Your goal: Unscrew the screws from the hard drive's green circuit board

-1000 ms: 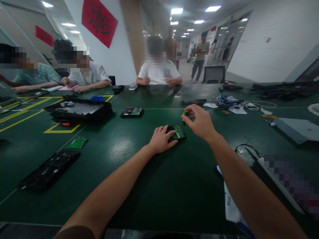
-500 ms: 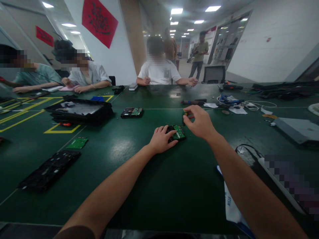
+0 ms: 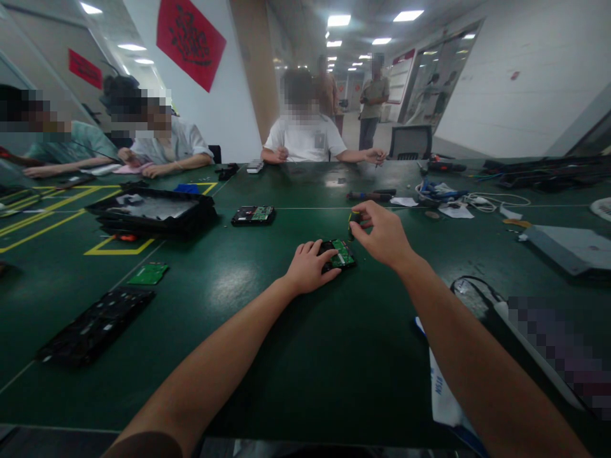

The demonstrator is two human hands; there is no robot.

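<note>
A hard drive (image 3: 344,256) with a green circuit board on top lies on the dark green table. My left hand (image 3: 309,267) rests over its left part, with thumb and fingers spread across it and holding it down. Between the thumb and fingers of my right hand (image 3: 383,234) is a screwdriver (image 3: 354,224) with a black and yellow handle, held upright at the drive's far right edge. Its tip is too small to make out. Another hard drive (image 3: 253,215) lies farther off to the left.
At left are a black tray (image 3: 157,213), a loose green circuit board (image 3: 149,273) and a long black part (image 3: 95,326). To the right stand a grey box (image 3: 570,251) and a white packet (image 3: 443,388). Tools (image 3: 372,195) and cables lie beyond. Co-workers sit across the table.
The screwdriver handle has turned slightly between my right fingers. My left hand and the hard drive stay put. A standing person in the background has shifted left.
</note>
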